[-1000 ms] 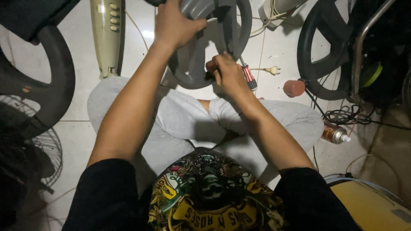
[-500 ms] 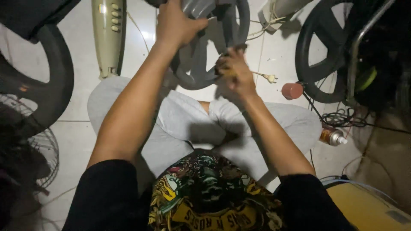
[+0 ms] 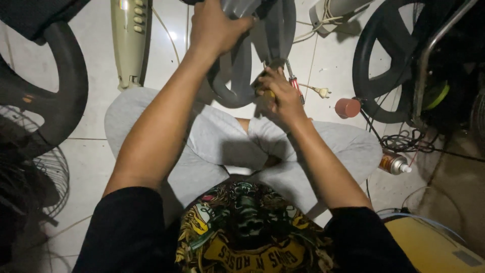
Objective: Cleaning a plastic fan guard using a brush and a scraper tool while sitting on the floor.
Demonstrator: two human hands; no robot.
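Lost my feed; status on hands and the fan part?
Left hand grips grey fan housing at top. Right hand holds screwdriver against it. Spare screwdriver lies beside.

Dim; tile glare, edges perhaps blurred.

The supporting surface is a floor (image 3: 96,126) of pale glossy tiles. Far left, a cream fan control column (image 3: 130,40) lies flat. Left, a wire fan grille (image 3: 50,177) rests near a black ring guard (image 3: 60,101). Right of centre lie a white plug (image 3: 322,92), a red cap (image 3: 347,107), a spray can (image 3: 394,163) and tangled black cable (image 3: 409,141).
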